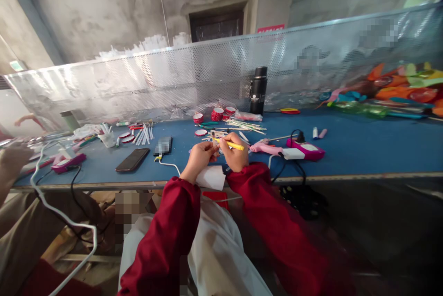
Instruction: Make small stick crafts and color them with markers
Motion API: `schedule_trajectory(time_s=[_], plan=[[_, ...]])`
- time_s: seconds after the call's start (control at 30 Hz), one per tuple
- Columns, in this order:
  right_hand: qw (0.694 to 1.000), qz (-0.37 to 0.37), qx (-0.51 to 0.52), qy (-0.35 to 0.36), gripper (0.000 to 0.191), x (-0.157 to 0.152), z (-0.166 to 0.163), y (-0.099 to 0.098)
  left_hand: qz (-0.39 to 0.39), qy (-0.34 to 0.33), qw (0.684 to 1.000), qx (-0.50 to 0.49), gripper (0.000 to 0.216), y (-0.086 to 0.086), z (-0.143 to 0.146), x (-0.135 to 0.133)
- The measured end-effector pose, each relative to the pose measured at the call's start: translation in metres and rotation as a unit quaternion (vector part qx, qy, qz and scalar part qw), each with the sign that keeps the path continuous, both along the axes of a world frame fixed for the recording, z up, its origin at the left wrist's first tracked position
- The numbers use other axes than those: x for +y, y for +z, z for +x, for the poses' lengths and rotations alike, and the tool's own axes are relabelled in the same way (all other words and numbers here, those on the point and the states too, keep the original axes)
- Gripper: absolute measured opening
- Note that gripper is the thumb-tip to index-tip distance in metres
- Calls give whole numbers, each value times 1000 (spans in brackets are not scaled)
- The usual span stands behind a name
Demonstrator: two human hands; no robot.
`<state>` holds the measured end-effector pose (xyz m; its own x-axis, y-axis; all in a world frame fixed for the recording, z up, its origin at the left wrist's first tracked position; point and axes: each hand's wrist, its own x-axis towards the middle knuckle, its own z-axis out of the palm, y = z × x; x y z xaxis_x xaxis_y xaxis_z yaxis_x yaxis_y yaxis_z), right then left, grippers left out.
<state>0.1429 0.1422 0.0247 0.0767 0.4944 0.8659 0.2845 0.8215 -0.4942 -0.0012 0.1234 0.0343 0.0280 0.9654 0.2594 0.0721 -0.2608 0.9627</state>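
Observation:
My right hand [235, 152] is closed round a thin yellow stick [234, 146] that lies across its fingers and pokes out to the right. My left hand [202, 155] pinches the stick's left end, fingers pressed together. Both hands hover over the near edge of the blue table [363, 148]. Both my sleeves are red. A white piece of paper [212, 177] sits just below my left wrist. A pile of thin sticks [242, 126] and red tape rolls [217, 113] lie just beyond my hands.
A pink glue gun [266, 148] and a pink-white box [306, 149] lie right of my hands; a black phone [132, 159] lies to the left. A black flask [258, 90] stands against the perforated metal screen [138, 83]. Colourful items [398, 90] are piled far right. Another person's hand [14, 157] is at far left.

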Motion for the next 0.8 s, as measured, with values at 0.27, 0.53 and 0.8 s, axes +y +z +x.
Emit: schedule_trajectory(time_s=[0.27, 0.53, 0.8], plan=[[1000, -3, -8, -3, 21, 4, 0, -5, 8, -10, 1000, -8, 34, -4, -1, 3], [1000, -2, 0, 2, 21, 4, -1, -6, 7, -15, 1000, -3, 32, -5, -3, 4], [1000, -12, 17, -22, 22, 2, 0, -3, 1, -12, 1000, -4, 23, -8, -4, 7]])
